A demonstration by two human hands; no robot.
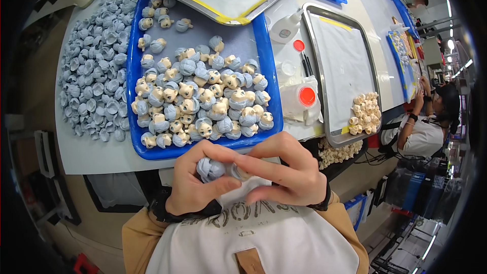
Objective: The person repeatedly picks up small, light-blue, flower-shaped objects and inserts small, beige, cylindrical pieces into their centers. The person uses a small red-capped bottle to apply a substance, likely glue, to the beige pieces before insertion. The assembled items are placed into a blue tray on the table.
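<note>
Head view: my left hand [190, 185] clenches a blue hair piece [209, 168], my right hand [289, 170] pinches a doll head [239, 172]; pressed off-centre, they could slip past the table's [96, 155] near edge.

Toy factory bench: blue tray [264, 61] of doll heads [203, 101].

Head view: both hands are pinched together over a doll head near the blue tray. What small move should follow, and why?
Probably press the blue-grey hair piece fully onto the pale head part. The left hand grips the hair piece, the right hand pinches the pale part against it, and the blue tray holds heads with hair already on.
</note>
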